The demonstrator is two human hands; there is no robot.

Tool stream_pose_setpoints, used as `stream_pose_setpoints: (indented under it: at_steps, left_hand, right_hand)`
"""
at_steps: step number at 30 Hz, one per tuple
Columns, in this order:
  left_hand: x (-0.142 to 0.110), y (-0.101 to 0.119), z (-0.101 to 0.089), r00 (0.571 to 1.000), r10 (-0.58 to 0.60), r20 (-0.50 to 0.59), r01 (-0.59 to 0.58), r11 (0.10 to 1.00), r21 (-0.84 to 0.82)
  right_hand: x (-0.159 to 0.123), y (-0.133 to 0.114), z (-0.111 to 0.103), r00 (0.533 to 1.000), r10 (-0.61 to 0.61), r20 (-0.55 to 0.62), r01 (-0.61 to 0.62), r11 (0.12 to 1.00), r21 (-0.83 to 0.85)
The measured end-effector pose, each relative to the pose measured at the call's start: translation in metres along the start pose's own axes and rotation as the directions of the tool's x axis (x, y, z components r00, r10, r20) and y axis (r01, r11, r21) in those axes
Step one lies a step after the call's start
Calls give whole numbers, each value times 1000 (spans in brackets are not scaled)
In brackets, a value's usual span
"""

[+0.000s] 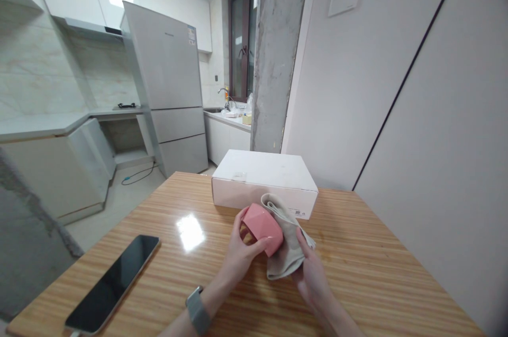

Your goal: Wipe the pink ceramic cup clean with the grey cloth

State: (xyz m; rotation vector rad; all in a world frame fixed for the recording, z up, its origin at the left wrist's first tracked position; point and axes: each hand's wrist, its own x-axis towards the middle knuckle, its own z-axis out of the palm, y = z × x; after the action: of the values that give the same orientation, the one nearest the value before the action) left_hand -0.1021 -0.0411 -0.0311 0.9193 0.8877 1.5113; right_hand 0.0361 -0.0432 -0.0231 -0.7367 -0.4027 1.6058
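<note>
My left hand (242,252) is closed round a pink faceted bowl (262,225), which is tilted on its side above the table. Its opening faces away from view, so the inside is hidden. A folded grey-beige cloth (288,247) is gripped in my right hand (313,271), with the thumb on top and the other fingers mostly hidden behind it. The cloth lies against the right side of the bowl. Both hands are close together, in front of a white box (264,170).
The wood-grain table (369,252) carries a black phone (115,281) at the left, with a cable at its near end. A grey wall (428,115) rises along the right. Farther back stand a fridge (166,67) and kitchen counters (51,123).
</note>
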Motion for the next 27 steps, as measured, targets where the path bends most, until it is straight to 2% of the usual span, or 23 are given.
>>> stream_pose_setpoints:
  at_steps: [3,8,12,19,23,27]
  left_hand:
    - [-1,-4,2,1000,-8,16,9,998,-54]
    - [-1,-4,2,993,-107,53,115,979,-168]
    - [0,-2,1,991,-122,63,132,971,-199]
    - [-1,4,-4,961,-227,159,229,973,6]
    - [-1,11,-3,990,-111,92,108,994,37]
    - [-3,15,2,993,-21,119,19,1000,22]
  right_hand:
    - [1,-1,-1,1000,-16,-21,16,1000,2]
    - [3,-3,-3,995,-82,-62,83,996,14]
    - [3,-3,-4,994,-63,-84,64,998,7]
    - [2,-3,-5,996,-54,-74,54,998,-11]
    - [-1,-7,-1,996,-54,-72,53,999,-12]
    - [-3,-11,2,997,-4,-74,4,1000,-3]
